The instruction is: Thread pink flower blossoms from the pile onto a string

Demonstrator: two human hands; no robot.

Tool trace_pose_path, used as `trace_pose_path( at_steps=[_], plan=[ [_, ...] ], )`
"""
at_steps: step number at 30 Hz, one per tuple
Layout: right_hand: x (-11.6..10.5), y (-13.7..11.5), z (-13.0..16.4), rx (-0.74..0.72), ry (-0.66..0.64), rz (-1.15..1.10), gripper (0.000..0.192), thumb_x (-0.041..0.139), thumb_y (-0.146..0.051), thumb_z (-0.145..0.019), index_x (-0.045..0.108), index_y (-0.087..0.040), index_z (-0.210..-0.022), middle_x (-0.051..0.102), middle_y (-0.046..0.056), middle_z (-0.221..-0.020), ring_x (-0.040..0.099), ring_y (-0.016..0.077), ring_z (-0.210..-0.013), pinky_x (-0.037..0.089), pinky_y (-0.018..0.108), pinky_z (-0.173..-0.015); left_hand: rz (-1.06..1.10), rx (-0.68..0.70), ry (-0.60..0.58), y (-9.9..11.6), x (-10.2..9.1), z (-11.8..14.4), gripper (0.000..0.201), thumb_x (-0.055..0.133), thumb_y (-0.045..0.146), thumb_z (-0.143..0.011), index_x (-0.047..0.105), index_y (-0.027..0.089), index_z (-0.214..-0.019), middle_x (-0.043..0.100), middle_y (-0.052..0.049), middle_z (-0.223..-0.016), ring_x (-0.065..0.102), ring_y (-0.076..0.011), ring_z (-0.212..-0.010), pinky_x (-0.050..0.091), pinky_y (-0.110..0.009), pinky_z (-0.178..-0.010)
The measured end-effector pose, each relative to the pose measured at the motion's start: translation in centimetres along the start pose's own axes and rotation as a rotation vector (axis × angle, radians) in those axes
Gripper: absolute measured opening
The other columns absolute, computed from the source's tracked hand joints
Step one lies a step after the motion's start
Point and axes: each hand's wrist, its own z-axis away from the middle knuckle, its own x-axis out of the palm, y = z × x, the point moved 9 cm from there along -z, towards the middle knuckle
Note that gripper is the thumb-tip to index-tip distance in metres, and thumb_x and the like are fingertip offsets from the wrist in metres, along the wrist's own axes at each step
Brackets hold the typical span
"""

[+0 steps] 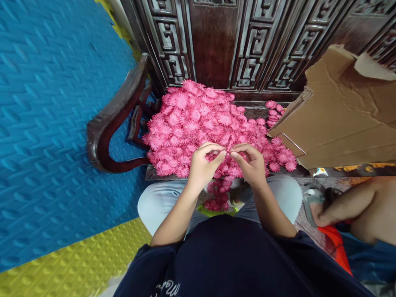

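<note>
Both hands meet over a large heap of pink artificial flowers (192,123) with thin pointed petals. Thumb and forefinger of my left hand (206,163) are pinched together, touching a small pink flower (229,142) seen nearly edge-on. From the other side my right hand (252,163) pinches the same flower, its fingertips almost against those of the left. The fingers hide its centre. Below the hands, between the knees, more pink flowers (218,200) lie lower down over something yellow-green.
The heap lies on a dark wooden bench (163,178) with a curved armrest (99,144) and carved back (213,49). Torn cardboard (343,111) stands at right, several flowers beside it. Another person's leg (355,206) is at lower right. Blue matting (55,123) covers the left.
</note>
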Motion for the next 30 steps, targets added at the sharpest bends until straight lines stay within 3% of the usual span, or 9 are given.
trace_pose_path(
  at_steps=[7,14,18,24,30],
  plan=[
    [-0.5,0.3,0.1,0.035,0.039,0.008,0.009,0.065,-0.031,-0.079,0.065,-0.022,-0.078,0.067,0.002,-0.082,0.061,0.0149,-0.083,0.047,0.031,-0.082,0.124,-0.053,0.026,-0.8,0.0,0.2,0.011,0.070,0.023,-0.066,0.064,0.017,-0.059,0.049,0.004,-0.060,0.043,-0.0076,-0.056,0.035,-0.023,-0.057],
    [0.1,1.9,0.2,0.172,0.021,-0.307,0.015,0.072,-0.038,-0.070,0.066,-0.024,-0.073,0.065,-0.001,-0.074,0.058,0.0120,-0.071,0.047,0.026,-0.070,0.412,-0.192,0.019,-1.9,0.8,0.6,0.021,0.080,0.027,-0.058,0.062,0.017,-0.054,0.051,0.004,-0.059,0.044,-0.0074,-0.059,0.034,-0.023,-0.060],
    [0.3,2.1,0.5,0.212,0.013,-0.401,0.015,0.073,-0.038,-0.069,0.066,-0.024,-0.073,0.064,-0.002,-0.074,0.056,0.0110,-0.069,0.046,0.025,-0.069,0.475,-0.211,-0.052,-1.8,1.2,0.5,0.024,0.084,0.031,-0.054,0.064,0.018,-0.057,0.056,0.003,-0.062,0.047,-0.0076,-0.060,0.036,-0.022,-0.060],
    [0.5,2.5,0.8,0.295,0.027,-0.490,0.021,0.075,-0.040,-0.066,0.065,-0.023,-0.073,0.060,-0.004,-0.067,0.054,0.0092,-0.063,0.047,0.024,-0.068,0.377,-0.126,-0.155,-1.1,1.0,0.5,0.012,0.078,0.030,-0.065,0.072,0.021,-0.069,0.065,0.000,-0.075,0.056,-0.0111,-0.072,0.041,-0.025,-0.069],
    [0.8,1.6,0.7,0.266,-0.021,-0.374,0.020,0.076,-0.037,-0.065,0.068,-0.023,-0.078,0.067,-0.002,-0.079,0.062,0.0111,-0.076,0.049,0.027,-0.079,0.090,0.022,-0.053,0.0,0.3,0.3,0.009,0.065,0.025,-0.078,0.069,0.017,-0.076,0.064,-0.002,-0.078,0.057,-0.0120,-0.075,0.043,-0.025,-0.071]
  ],
)
